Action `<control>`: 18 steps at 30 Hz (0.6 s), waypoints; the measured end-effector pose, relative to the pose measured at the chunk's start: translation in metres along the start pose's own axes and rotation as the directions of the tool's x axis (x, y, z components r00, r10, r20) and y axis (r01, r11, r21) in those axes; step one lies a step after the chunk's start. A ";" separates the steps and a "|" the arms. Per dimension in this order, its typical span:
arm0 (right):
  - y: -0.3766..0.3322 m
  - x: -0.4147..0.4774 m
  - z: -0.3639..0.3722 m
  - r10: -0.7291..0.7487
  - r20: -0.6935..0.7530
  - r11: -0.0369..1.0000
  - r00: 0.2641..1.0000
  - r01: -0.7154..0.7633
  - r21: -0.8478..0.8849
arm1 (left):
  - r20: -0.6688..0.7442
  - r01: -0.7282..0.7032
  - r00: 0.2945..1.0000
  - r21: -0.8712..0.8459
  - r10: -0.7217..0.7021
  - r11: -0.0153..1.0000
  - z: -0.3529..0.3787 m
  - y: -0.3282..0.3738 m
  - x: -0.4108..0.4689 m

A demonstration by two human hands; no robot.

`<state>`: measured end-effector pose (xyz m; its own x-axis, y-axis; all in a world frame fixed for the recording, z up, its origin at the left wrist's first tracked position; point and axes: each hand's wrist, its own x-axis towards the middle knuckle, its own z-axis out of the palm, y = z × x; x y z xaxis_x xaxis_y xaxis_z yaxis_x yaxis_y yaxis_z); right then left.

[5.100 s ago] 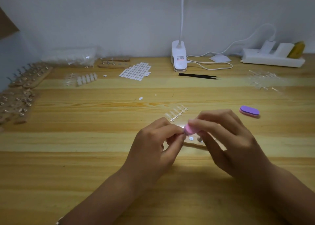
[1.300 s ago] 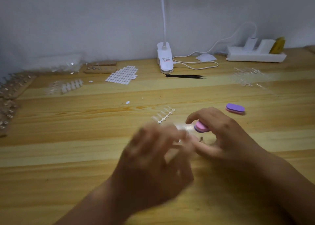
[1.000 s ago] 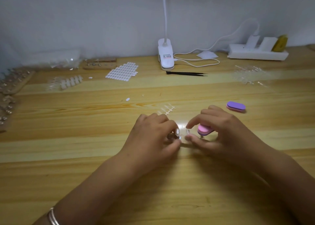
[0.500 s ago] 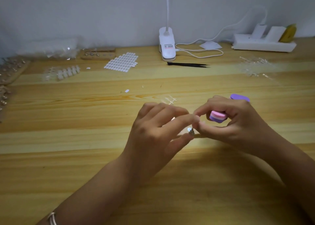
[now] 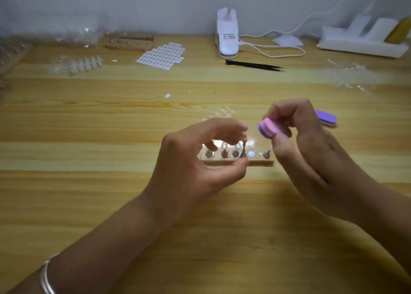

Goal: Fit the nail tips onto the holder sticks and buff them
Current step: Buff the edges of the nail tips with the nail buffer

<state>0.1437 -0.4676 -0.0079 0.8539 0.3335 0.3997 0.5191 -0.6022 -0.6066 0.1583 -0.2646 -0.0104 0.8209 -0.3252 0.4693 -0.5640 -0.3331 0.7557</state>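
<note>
Two hands have parted: our left hand (image 5: 195, 160) now pinches a stick (image 5: 244, 148) at the block (image 5: 260, 163). Our right hand (image 5: 311, 151) grips the buffer (image 5: 268, 128); buffing likely follows.

Pink-and-purple buffer block (image 5: 268, 128), purple buffer (image 5: 327, 118), black tweezers (image 5: 253, 65), yellow-grained wooden table (image 5: 89, 126).

There are two hands, the left hand (image 5: 195, 160) and the right hand (image 5: 311, 151). There are two buffing blocks, a pink-and-purple block (image 5: 268, 128) and a purple block (image 5: 327, 118). There is also one clip lamp (image 5: 227, 37), one pair of tweezers (image 5: 253, 65) and one power strip (image 5: 360, 44).
</note>
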 end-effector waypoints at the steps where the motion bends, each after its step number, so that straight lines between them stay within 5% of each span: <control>1: 0.001 -0.002 0.003 -0.033 -0.018 0.999 0.999 0.033 -0.018 | -0.002 0.018 1.000 -0.016 -0.018 1.000 0.001 0.001 0.000; 7: 0.007 -0.007 0.014 -0.195 -0.240 0.976 0.951 0.165 -0.139 | -0.029 -0.005 1.000 0.043 0.007 0.999 0.004 0.003 0.000; 18: 0.008 -0.012 0.013 -0.271 -0.318 0.956 0.909 0.215 -0.202 | -0.050 -0.023 0.998 0.091 0.028 0.996 0.006 0.005 -0.001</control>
<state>0.1385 -0.4671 -0.0260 0.6228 0.2357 0.7460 0.6714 -0.6505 -0.3549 0.1546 -0.2711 -0.0101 0.8085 -0.2896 0.5123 -0.5885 -0.4045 0.7001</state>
